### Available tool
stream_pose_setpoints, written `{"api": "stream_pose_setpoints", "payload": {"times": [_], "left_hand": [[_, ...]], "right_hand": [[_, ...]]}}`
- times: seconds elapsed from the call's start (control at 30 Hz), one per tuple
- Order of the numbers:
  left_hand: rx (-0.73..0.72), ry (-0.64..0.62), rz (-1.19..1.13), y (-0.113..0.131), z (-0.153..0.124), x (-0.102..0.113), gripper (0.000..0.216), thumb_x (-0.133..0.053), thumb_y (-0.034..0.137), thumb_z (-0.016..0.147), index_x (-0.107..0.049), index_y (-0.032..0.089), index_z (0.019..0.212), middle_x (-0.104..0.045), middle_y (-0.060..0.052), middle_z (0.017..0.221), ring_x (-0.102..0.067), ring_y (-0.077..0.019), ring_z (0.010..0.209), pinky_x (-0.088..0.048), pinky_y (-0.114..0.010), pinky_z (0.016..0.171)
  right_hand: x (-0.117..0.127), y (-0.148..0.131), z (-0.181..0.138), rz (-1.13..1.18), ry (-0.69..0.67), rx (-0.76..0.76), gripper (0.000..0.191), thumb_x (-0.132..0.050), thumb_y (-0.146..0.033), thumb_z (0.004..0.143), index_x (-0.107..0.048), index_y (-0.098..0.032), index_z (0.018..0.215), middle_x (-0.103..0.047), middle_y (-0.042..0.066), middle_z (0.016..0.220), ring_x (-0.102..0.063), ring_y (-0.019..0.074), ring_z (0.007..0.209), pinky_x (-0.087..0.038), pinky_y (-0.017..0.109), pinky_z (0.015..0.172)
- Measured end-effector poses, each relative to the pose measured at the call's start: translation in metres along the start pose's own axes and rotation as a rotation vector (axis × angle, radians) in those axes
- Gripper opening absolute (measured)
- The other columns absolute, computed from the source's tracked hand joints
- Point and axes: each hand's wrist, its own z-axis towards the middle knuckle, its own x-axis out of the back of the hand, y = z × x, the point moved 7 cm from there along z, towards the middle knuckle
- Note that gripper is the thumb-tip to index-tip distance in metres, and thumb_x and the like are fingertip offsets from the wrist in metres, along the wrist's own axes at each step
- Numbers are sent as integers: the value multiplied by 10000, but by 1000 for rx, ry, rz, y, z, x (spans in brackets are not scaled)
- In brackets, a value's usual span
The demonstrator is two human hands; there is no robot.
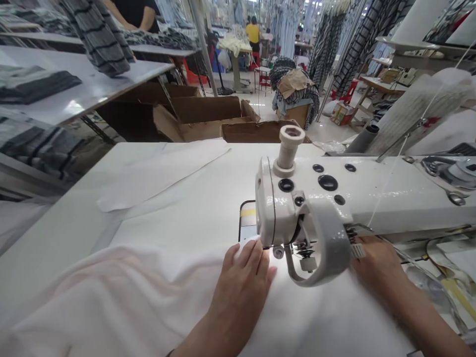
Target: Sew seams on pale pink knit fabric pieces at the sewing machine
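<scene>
A white sewing machine [334, 198] stands on a white table [74, 218]. White fabric [141, 292] lies spread over the near part of the table and runs under the machine's head. My left hand [243, 280] lies flat on the fabric, fingers stretched out toward the needle area just left of the head. My right hand [375, 263] rests on the fabric under the machine's arm, right of the needle. Its fingers are hidden behind the machine's head.
A loose white cut piece [156, 173] lies at the table's far left. Open cardboard boxes [208, 119] stand on the floor beyond the table. Striped garments hang and lie on tables at the left and back. Other people work far behind.
</scene>
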Motion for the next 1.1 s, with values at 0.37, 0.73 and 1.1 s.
{"api": "stream_pose_setpoints", "payload": {"times": [0.37,0.73,1.1], "left_hand": [[12,8,-27,0,2,0,268,-358,186,999,-610,132,925,-717,-95,916,-654,-246,888,-390,-445,897],[11,-139,-75,-4,2,-8,307,-362,181,954,-477,87,1223,-728,-133,992,-671,-286,1001,-499,-436,830],[15,-188,-96,-5,-1,-15,281,-450,162,904,-504,84,1169,-717,-178,1009,-674,-308,1001,-486,-507,910]], "right_hand": [[-6,0,-9,-17,70,-32,247,-464,-89,730,-662,-199,828,-631,63,710,-544,194,655,-338,257,549],[-15,6,-9,-136,74,-18,190,-504,-153,784,-661,-198,880,-630,53,729,-537,181,634,-320,251,522],[-16,6,-7,-86,18,-103,237,-489,-121,781,-648,-197,941,-641,62,766,-572,202,697,-358,254,547]]}}
